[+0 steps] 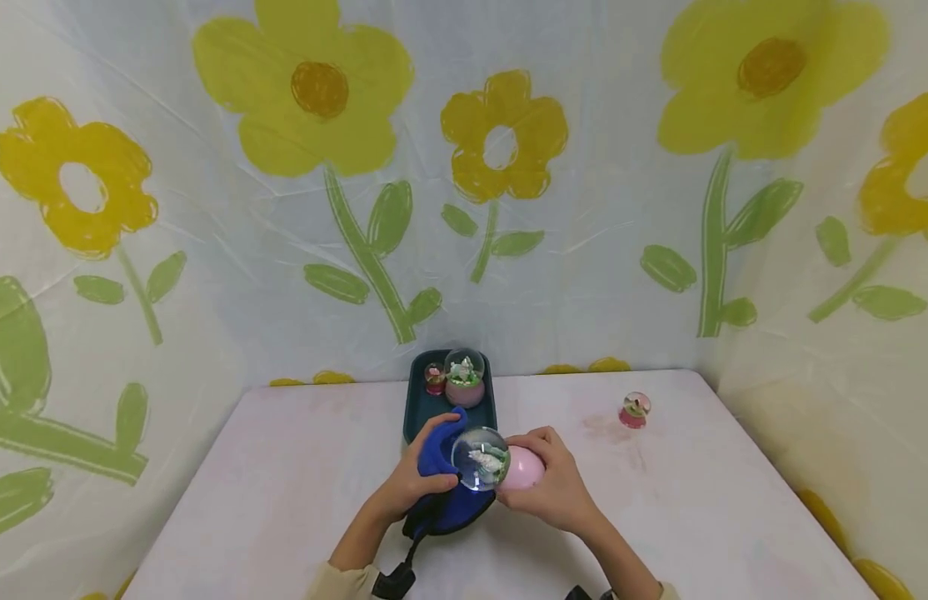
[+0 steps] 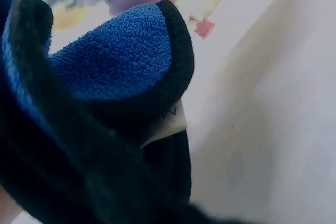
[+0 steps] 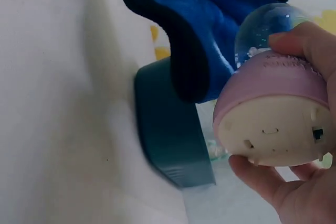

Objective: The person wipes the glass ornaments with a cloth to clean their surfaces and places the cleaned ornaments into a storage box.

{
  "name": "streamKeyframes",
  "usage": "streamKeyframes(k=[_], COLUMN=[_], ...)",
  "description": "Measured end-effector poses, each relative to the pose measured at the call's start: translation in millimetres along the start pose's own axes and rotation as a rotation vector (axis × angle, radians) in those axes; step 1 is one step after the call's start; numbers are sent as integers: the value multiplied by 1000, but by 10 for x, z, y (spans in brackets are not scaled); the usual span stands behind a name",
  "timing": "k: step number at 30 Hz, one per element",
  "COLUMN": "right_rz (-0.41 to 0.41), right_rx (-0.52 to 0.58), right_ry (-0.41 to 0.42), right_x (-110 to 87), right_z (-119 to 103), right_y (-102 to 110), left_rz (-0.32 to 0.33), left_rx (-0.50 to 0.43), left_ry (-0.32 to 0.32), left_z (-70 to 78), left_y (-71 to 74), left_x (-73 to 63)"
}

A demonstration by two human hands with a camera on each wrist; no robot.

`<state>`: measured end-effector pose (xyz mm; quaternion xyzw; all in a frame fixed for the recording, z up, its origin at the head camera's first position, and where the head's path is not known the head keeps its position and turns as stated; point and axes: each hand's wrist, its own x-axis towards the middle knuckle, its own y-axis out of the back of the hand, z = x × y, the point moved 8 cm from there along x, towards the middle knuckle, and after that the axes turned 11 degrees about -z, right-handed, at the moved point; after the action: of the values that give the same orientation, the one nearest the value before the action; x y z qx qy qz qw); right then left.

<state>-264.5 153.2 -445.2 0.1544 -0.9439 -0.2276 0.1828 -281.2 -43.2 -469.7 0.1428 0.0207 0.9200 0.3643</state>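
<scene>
My right hand (image 1: pixel 548 479) grips the pink base of a snow globe (image 1: pixel 482 458), which lies tipped so its clear dome points left. In the right wrist view the base's pale underside (image 3: pixel 273 129) faces the camera, with thumb and fingers around the base. My left hand (image 1: pixel 419 471) holds a blue cloth (image 1: pixel 437 450) with black edging, its thumb close by the dome. Part of the cloth hangs below the globe. The left wrist view is largely filled by the folded cloth (image 2: pixel 121 51), and the left fingers are hidden there.
Behind the hands, a dark green tray (image 1: pixel 417 417) carries a larger snow globe (image 1: pixel 465 379) with a pink base and a small red-based one (image 1: pixel 435 379). Another small snow globe (image 1: pixel 634 410) stands at the right on the white table (image 1: pixel 284 500). Flower-printed sheeting surrounds the table.
</scene>
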Motion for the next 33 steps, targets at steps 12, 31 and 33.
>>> streamKeyframes(k=[12, 31, 33], right_rz=[176, -74, -63], right_rx=[16, -603, -465], right_ry=[179, 775, 706], right_x=[-62, -213, -187], right_z=[-383, -533, -455], right_y=[-8, -222, -199], left_rz=[47, 22, 20], left_rx=[-168, -264, -282], left_ry=[-20, 120, 135], left_z=[-132, -220, -203], left_y=[-11, 79, 67], left_x=[41, -10, -61])
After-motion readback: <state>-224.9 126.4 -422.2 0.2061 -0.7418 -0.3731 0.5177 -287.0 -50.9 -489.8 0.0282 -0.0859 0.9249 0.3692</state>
